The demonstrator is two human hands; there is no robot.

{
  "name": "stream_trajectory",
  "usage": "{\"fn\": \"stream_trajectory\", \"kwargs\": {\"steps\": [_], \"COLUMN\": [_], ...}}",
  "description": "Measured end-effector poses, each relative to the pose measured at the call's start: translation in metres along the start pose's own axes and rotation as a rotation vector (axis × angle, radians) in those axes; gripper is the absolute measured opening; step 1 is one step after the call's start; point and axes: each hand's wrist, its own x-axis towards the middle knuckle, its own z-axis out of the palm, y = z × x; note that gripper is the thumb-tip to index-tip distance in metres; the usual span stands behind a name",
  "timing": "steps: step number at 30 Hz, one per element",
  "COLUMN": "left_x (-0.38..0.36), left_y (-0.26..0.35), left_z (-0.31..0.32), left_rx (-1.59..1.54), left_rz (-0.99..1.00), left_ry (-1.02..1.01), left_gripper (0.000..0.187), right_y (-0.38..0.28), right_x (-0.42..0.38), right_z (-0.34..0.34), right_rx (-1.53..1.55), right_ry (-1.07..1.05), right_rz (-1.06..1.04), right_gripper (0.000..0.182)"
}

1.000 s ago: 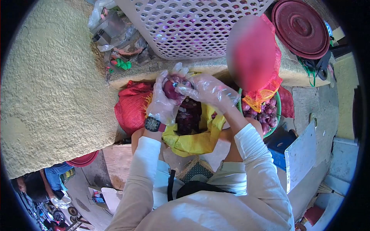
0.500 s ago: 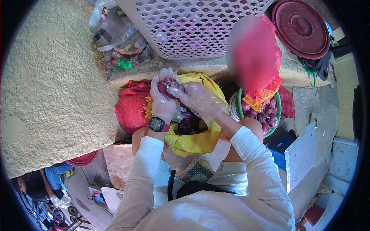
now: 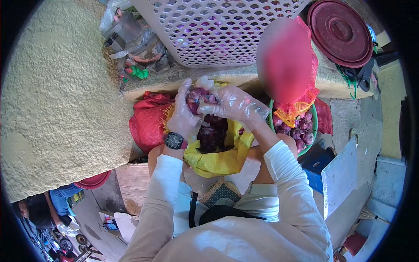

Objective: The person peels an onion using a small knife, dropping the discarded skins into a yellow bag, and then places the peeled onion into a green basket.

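Note:
Both hands wear clear plastic gloves and meet over a yellow sack (image 3: 214,165) between the knees. My left hand (image 3: 183,114) is closed round a red onion (image 3: 197,97) from its left side. From the right, my right hand (image 3: 235,104) has its fingers bent against the onion's upper and right side, near some loose papery skin. Dark red onions and skins (image 3: 212,136) lie inside the open sack below. The sack's far rim is partly hidden behind the hands.
To the left of the yellow sack lies a red mesh sack (image 3: 147,121). A green basket (image 3: 315,136) of red onions stands right of my knee, under an orange-red net. Ahead, a white perforated basket (image 3: 205,54) rests on the ledge beside a maroon lid (image 3: 340,32).
My right hand has shifted right and its forearm has swung outward. My left hand has turned slightly, with the onion still in it. More of the sack's inside shows.

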Motion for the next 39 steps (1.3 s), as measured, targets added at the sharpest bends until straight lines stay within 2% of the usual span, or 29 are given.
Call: {"fn": "stream_trajectory", "kwargs": {"steps": [2, 4, 5, 8, 10, 13, 17, 19, 20, 22, 23, 27, 29, 33, 35, 39], "left_x": [0.003, -0.021, -0.025, -0.026, -0.019, -0.019, -0.018, -0.007, -0.007, -0.016, -0.015, -0.01, -0.013, -0.012, -0.012, -0.014], "left_y": [-0.005, 0.015, 0.016, 0.015, 0.014, 0.013, 0.019, 0.023, 0.025, 0.035, 0.039, 0.041, 0.042, 0.04, 0.042, 0.041], "left_z": [-0.011, 0.029, 0.034, 0.032, 0.02, 0.023, 0.021, 0.012, 0.005, 0.007, 0.008, 0.003, 0.002, 0.004, 0.001, 0.009], "left_rx": [0.111, -0.261, -0.259, -0.302, -0.237, -0.256, -0.216, -0.231, -0.231, -0.477, -0.441, -0.403, -0.46, -0.398, -0.366, -0.382], "left_rz": [0.048, -0.095, -0.097, -0.028, 0.047, 0.061, 0.075, 0.197, 0.199, 0.084, 0.077, 0.06, 0.011, 0.008, -0.045, -0.015], "left_ry": [0.042, 0.095, 0.094, 0.104, -0.013, 0.002, 0.088, 0.106, 0.107, 0.071, 0.112, 0.11, -0.005, -0.022, -0.075, -0.025], "left_gripper": [0.045, 0.044, 0.044, 0.043, 0.043, 0.043, 0.043, 0.045, 0.045, 0.046, 0.047, 0.049, 0.051, 0.053, 0.056, 0.058], "right_y": [-0.005, -0.02, -0.014, -0.002, -0.018, -0.02, -0.016, -0.018, -0.012, 0.001, 0.008, 0.019, 0.02, 0.003, 0.007, 0.019], "right_x": [-0.002, -0.002, -0.002, -0.002, -0.006, -0.004, -0.007, -0.005, -0.003, -0.003, -0.005, -0.012, -0.009, -0.005, -0.006, -0.005], "right_z": [0.004, 0.002, 0.009, 0.029, 0.026, 0.025, 0.017, 0.001, -0.004, -0.01, -0.009, -0.005, -0.002, -0.013, -0.011, -0.002], "right_rx": [0.033, -0.032, -0.032, 0.028, 0.14, 0.119, 0.15, 0.046, 0.047, -0.293, -0.377, -0.463, -0.586, -0.541, -0.494, -0.449], "right_ry": [0.01, -0.064, -0.062, -0.017, -0.021, -0.058, -0.027, -0.096, -0.096, -0.228, -0.251, -0.332, -0.361, -0.437, -0.368, -0.277], "right_rz": [-0.026, 0.14, 0.141, 0.156, 0.297, 0.356, 0.216, 0.141, 0.14, 0.101, 0.177, 0.23, 0.13, 0.179, 0.175, 0.185], "right_gripper": [0.053, 0.052, 0.052, 0.054, 0.056, 0.059, 0.06, 0.063, 0.063, 0.066, 0.068, 0.068, 0.067, 0.065, 0.066, 0.067]}}
